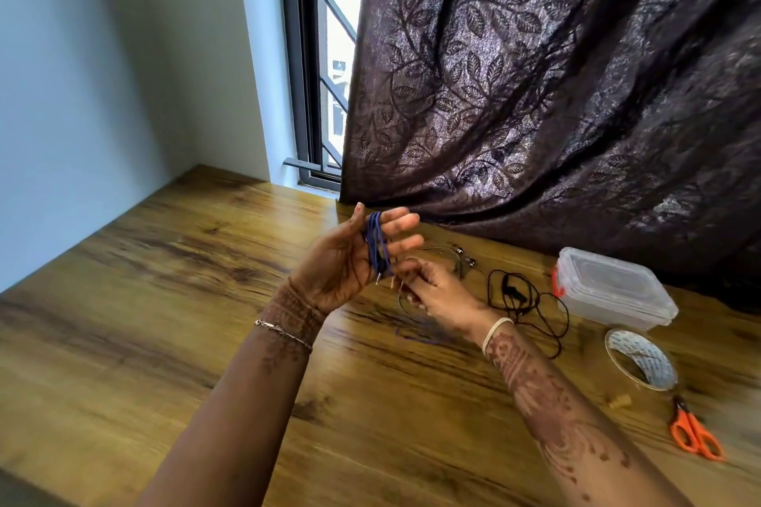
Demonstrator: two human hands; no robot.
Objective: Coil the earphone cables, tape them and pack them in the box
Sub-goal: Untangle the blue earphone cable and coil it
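The left hand [350, 259] holds the blue cable [376, 243] looped around its fingers; the right hand [432, 292] pinches its loose end. The black cable [531, 300] lies uncoiled beside the closed box [613, 292]; the tape [640, 358] is not used.

Left hand [350, 259] wound with blue earphone cable [375, 243], right hand [432, 292] pinching its tail

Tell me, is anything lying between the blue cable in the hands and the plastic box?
Yes. The black earphone cable lies loose on the table between the blue cable, wound on the left hand, and the box. The box lid also looks closed.
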